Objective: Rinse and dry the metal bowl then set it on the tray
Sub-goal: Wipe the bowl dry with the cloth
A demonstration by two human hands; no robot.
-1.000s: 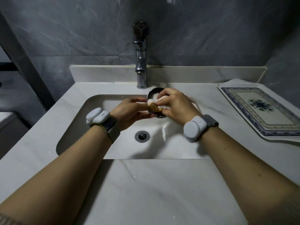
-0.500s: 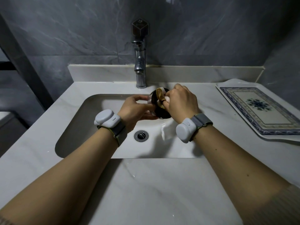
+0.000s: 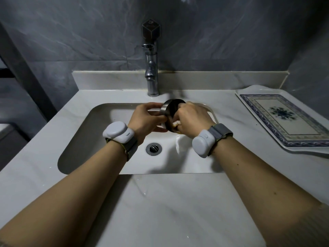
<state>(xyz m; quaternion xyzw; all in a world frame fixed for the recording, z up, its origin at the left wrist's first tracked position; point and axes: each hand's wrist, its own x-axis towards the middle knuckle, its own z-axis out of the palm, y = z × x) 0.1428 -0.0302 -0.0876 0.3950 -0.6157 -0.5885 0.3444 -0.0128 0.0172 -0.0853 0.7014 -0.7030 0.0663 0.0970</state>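
The left hand (image 3: 145,118) grips the metal bowl (image 3: 170,111) by its outer wall, fingers curled around the rim, holding it tilted on its side above the sink (image 3: 85,139). Just to its right, the right hand (image 3: 193,118) is closed on a pale cloth (image 3: 175,124) pressed into the bowl's dark inside; how much cloth sits in there is hard to make out. The faucet (image 3: 151,75) stands beyond both hands. The tray (image 3: 283,118) lies well off to the right hand's side, on the counter (image 3: 169,211).

Right hand (image 3: 191,120) has wiped the cloth (image 3: 175,124) lower inside the bowl (image 3: 171,111).
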